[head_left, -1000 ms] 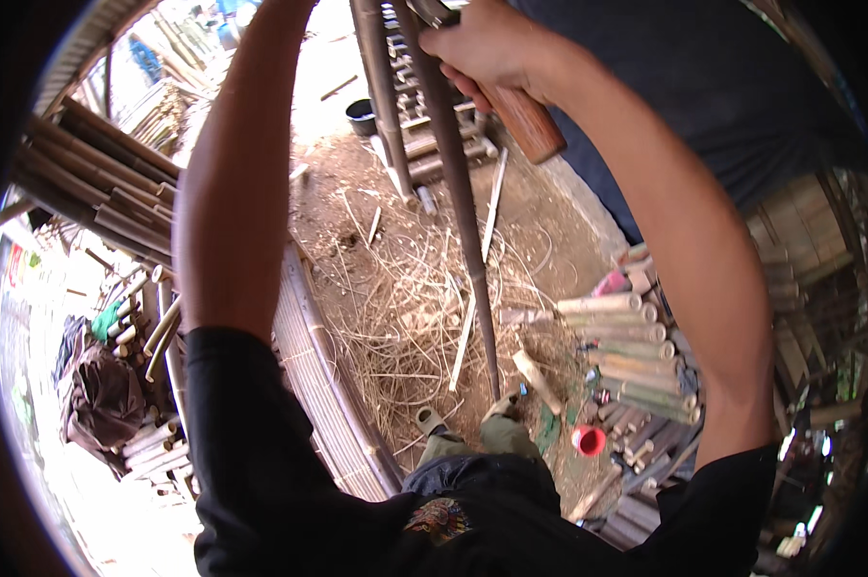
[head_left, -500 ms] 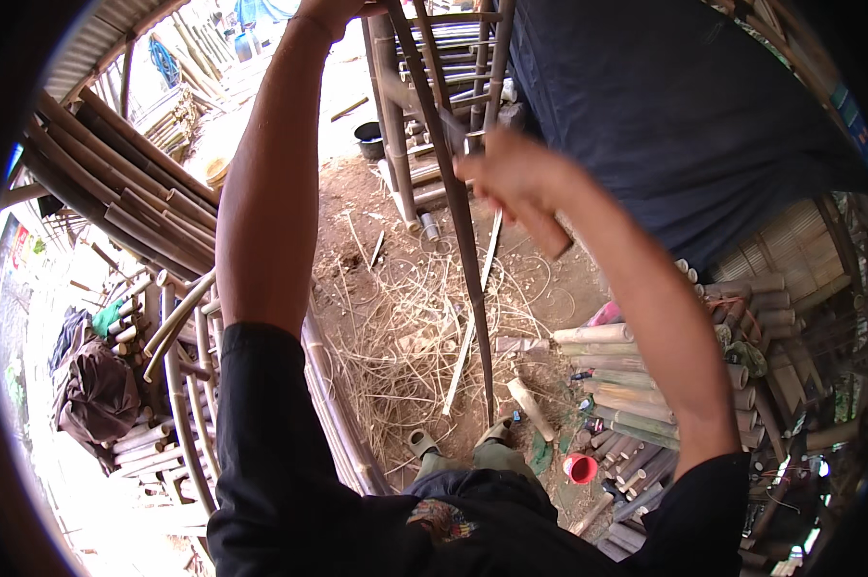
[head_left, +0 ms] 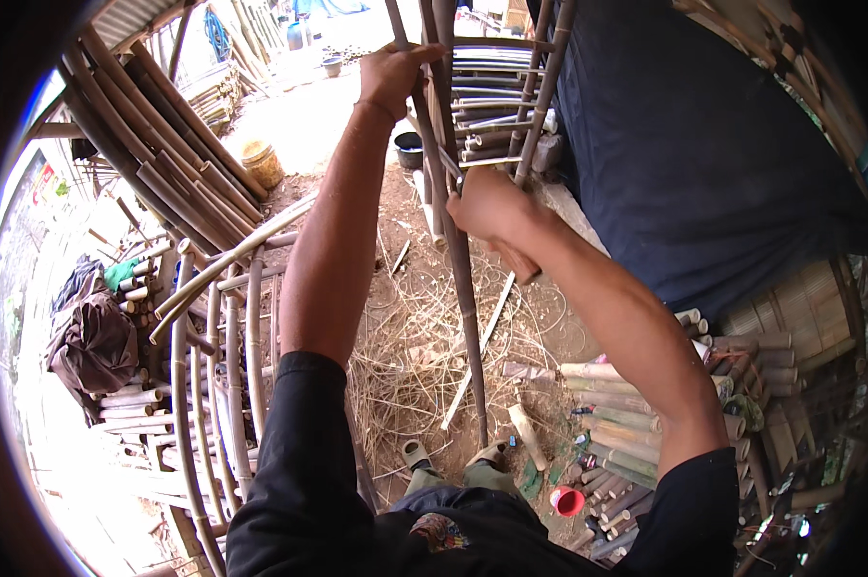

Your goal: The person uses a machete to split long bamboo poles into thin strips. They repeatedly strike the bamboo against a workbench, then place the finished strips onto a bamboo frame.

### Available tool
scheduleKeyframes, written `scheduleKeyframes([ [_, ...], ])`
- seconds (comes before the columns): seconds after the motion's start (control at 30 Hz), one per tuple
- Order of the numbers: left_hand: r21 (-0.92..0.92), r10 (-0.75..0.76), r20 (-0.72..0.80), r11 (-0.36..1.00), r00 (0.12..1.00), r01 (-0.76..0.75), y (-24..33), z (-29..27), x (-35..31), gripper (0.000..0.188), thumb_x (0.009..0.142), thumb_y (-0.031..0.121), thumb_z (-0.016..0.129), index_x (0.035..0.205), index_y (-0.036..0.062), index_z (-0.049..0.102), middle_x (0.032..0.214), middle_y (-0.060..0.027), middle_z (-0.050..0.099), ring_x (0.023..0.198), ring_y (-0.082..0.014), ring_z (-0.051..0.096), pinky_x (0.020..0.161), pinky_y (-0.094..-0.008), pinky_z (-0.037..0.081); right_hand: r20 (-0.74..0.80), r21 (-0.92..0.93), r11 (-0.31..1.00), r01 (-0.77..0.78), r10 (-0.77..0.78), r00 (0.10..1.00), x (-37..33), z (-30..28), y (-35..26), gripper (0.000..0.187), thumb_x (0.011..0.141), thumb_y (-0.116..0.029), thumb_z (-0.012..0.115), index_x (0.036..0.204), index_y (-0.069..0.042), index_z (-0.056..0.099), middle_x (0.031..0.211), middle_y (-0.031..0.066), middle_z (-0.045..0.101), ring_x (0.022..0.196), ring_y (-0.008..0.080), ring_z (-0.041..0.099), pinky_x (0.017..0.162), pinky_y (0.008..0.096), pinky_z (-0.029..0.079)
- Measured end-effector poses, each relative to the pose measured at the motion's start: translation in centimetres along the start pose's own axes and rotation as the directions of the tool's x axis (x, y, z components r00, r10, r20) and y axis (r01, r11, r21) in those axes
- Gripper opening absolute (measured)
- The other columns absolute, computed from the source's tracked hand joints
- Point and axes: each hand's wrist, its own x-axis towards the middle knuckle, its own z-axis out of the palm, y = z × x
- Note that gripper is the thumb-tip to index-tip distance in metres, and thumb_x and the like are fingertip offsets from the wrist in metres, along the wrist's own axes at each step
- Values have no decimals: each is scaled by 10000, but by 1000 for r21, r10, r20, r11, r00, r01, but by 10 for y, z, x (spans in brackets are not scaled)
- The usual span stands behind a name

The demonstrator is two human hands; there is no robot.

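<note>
Left hand (head_left: 392, 77) is wrapped tight around the long bamboo pole (head_left: 461, 260) up high; right hand (head_left: 491, 207) grips a wooden-handled blade (head_left: 518, 262) against it mid-length. Pole's foot rests between the feet, so a slip could probably swing the blade toward that left forearm.

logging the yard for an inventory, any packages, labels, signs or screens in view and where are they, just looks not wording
Sign or poster: far left edge behind the leaning bamboo poles, a flat panel with red and white patches; too blurred and bent by the lens to tell more.
No packages, labels or screens show.
</note>
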Motion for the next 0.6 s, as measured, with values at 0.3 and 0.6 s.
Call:
scheduleKeyframes([
  [0.3, 33, 220, 43, 975, 975, -221, -11, -7, 11, 110, 811, 90, 729, 871, 20, 668, 597, 50, 453, 437, -35, 337, 384, -212, 241, 128, 437, 899, -25, -34, 991, 10, 69, 63, 346, 891, -213, 592, 964, 124, 620, 696, 192, 644, 484, 221, 621, 428, 360, 515],
  [0.6, 148, -184, 36, 973, 982, 177, -21, -21, 42, 224, 897, 183, 632, 1053, 27, 676, 699, 14, 502, 543, -57, 429, 451, -197, 330, 104, -301, 947, 112, -84, 991, -14, 145, 103, 321, 907, -97, 546, 1142, 121, 544, 845, 230, 675, 649, 242, 680, 515, 342, 558],
])
